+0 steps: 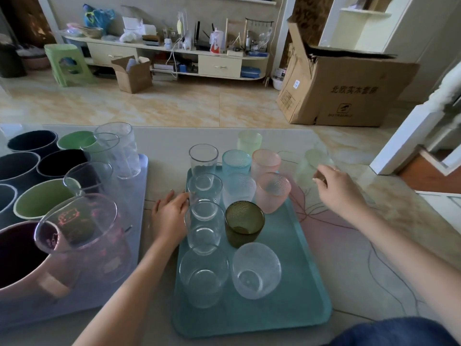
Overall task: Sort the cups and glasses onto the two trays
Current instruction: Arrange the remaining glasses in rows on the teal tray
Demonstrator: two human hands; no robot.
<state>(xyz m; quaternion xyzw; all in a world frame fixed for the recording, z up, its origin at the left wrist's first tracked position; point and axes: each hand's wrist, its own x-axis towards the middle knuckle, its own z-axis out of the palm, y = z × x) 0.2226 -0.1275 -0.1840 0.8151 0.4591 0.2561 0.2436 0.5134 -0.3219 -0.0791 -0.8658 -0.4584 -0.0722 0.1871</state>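
Lavender tray (139, 196), far left: holds dark and green cups plus several clear glasses, closely packed. Left hand (169, 216): fingers relaxed, resting against the near-left edge of the teal tray (287, 308), steadying it, gripping nothing. Teal tray, centre: clear, blue, pink and olive glasses in rows, with bare space on its right side. Right hand (336, 188): pinches the rim of a frosted green glass (309, 166) on the counter (374, 245), just beside the tray. Recommended handling: lift straight up, clear the pink glasses, set down on the bare side.

Smooth matt plastic teal tray (294, 308); clear glossy glasses (204, 221); dimpled olive glass (244, 223); frosted pink cups (273, 192); glossy counter (374, 245); cardboard box (349, 96).
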